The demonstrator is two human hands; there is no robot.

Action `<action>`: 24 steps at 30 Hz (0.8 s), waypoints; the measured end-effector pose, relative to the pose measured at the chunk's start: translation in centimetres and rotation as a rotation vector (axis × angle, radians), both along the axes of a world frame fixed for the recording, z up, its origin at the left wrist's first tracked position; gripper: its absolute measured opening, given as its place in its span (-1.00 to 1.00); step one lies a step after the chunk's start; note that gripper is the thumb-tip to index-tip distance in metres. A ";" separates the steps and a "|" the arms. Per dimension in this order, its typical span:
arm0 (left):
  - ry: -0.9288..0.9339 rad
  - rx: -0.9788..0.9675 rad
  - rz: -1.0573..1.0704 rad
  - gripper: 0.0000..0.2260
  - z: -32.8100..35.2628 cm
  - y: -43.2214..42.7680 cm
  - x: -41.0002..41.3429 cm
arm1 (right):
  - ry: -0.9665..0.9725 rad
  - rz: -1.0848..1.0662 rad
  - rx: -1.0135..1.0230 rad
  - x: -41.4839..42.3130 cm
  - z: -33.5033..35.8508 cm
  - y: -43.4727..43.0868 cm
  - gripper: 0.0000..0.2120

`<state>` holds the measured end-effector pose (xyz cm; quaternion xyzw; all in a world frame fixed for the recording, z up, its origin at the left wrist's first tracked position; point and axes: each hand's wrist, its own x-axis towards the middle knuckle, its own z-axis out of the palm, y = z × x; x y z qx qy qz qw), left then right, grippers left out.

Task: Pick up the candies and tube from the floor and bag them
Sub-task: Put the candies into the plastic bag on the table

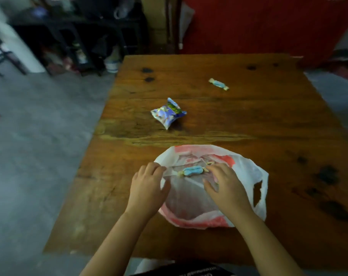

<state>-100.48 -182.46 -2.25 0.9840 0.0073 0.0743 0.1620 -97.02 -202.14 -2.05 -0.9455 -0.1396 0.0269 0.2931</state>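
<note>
Nearest, the plastic bag (246, 170) is pinched at its rim by the left hand (147, 186); a blue candy (193, 171) is gripped over its mouth by the right hand (226, 186). Farther across the worktop (268, 120), a crumpled foil packet (168, 113) is seen mid-surface, unobstructed. A second blue candy (219, 84) is noted beyond, well apart.

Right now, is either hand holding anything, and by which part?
The right hand pinches the blue candy by its twisted wrapper end over the plastic bag; the left hand grips the bag's rim.
</note>
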 end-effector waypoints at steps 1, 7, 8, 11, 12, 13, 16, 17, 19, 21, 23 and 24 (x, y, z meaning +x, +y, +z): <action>-0.011 0.010 0.067 -0.77 0.2 0.9 -1.5 | -0.010 0.050 -0.011 -0.2 0.0 0.7 -0.63; 0.030 0.003 0.467 -0.67 0.5 5.4 -11.0 | -0.049 0.343 -0.015 -1.7 0.1 7.2 -0.67; 0.021 0.002 0.522 -0.66 0.5 6.3 -12.5 | -0.042 0.377 -0.003 -2.1 0.1 8.6 -0.67; -0.031 -0.025 0.681 -0.65 0.4 8.8 -17.1 | -0.076 0.521 0.021 -3.6 0.2 13.0 -0.67; -0.055 -0.022 0.733 -0.66 0.3 9.6 -18.6 | -0.086 0.579 0.018 -4.1 0.1 14.4 -0.67; -0.073 -0.013 0.787 -0.66 0.2 10.5 -20.2 | -0.083 0.631 0.014 -4.6 0.0 15.8 -0.68; -0.092 -0.001 0.948 -0.65 -0.3 13.3 -24.9 | -0.074 0.748 0.023 -6.2 -0.4 19.9 -0.71; -0.092 0.003 0.997 -0.64 -0.5 14.3 -26.3 | -0.088 0.780 0.020 -6.9 -0.5 21.5 -0.72; -0.082 0.005 1.080 -0.64 -1.1 16.6 -28.8 | -0.122 0.836 0.012 -8.4 -0.8 25.0 -0.71; -0.074 -0.015 1.137 -0.64 -1.6 19.3 -30.8 | -0.096 0.880 -0.010 -10.3 -1.2 28.9 -0.68; -0.073 -0.038 1.170 -0.64 -2.3 22.6 -33.0 | -0.083 0.923 -0.037 -12.5 -1.8 33.1 -0.65; -0.069 -0.050 1.183 -0.64 -2.7 24.4 -34.3 | -0.086 0.941 -0.046 -13.5 -2.2 35.2 -0.63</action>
